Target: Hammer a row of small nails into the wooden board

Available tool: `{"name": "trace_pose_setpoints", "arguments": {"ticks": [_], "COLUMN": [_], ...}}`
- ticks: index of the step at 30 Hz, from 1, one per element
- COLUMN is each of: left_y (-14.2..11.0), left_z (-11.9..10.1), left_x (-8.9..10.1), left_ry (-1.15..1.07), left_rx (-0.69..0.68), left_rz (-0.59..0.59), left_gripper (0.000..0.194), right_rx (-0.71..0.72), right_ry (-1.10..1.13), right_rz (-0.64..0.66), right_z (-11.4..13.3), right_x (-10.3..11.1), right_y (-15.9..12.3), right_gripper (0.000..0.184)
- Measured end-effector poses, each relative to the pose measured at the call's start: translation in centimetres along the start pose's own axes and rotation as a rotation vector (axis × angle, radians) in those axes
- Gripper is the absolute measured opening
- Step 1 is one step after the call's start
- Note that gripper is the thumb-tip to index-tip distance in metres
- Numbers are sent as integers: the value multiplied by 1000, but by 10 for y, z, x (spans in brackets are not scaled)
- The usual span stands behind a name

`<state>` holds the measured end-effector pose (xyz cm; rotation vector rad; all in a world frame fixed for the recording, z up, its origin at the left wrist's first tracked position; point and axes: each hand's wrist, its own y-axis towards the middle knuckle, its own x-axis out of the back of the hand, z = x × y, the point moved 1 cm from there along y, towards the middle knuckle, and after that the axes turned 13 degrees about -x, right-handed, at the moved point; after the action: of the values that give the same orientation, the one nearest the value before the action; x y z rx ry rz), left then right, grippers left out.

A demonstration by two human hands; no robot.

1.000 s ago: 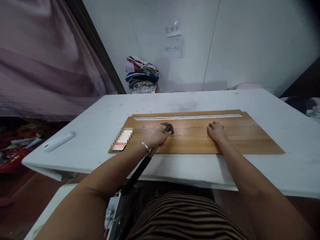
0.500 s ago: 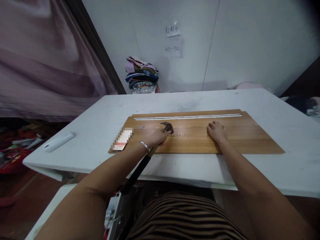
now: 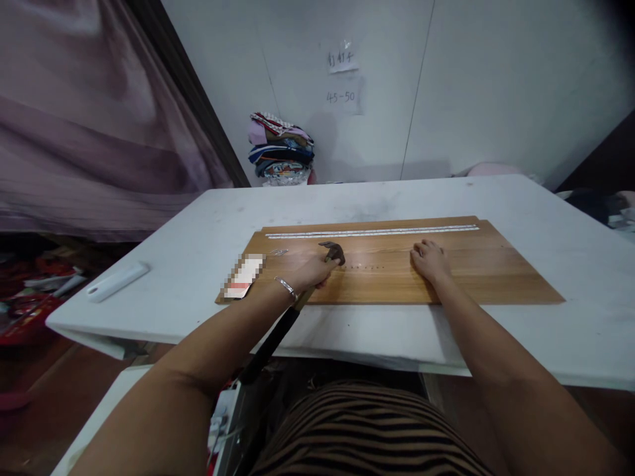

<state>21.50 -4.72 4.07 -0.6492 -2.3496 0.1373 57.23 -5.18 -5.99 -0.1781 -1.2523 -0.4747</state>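
Observation:
A long wooden board [image 3: 471,274] lies on a white table [image 3: 198,244]. My left hand [image 3: 315,271] is wrapped round a hammer just below its dark head [image 3: 333,250]; the black handle [image 3: 270,344] runs back under my wrist past the table edge. A short row of small nails [image 3: 364,268] stands in the board just right of the hammer head. My right hand [image 3: 430,260] lies on the board with its fingers spread, right of the nails. A thin metal strip [image 3: 372,232] runs along the board's far edge.
A blurred-out small box [image 3: 243,276] sits on the board's left end, with loose nails [image 3: 279,252] beside it. A white flat object [image 3: 116,281] lies near the table's left edge. Folded cloth [image 3: 281,149] is stacked by the wall behind.

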Motion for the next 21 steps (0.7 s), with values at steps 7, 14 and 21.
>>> {"name": "trace_pose_setpoints", "arguments": {"ticks": [7, 14, 21], "left_y": [1, 2, 6], "left_z": [-1, 5, 1], "left_x": [-4, -6, 1], "left_ry": [-23, -34, -27], "left_rx": [27, 7, 21], "left_rz": [-8, -8, -33], "left_gripper": [49, 50, 43], "right_rx": [3, 3, -10], "right_ry": [34, 31, -7], "right_rz": [-11, -10, 15], "right_z": [0, 1, 2], "right_x": [1, 1, 3], "right_y": [-1, -1, -2], "right_gripper": [33, 36, 38]}}
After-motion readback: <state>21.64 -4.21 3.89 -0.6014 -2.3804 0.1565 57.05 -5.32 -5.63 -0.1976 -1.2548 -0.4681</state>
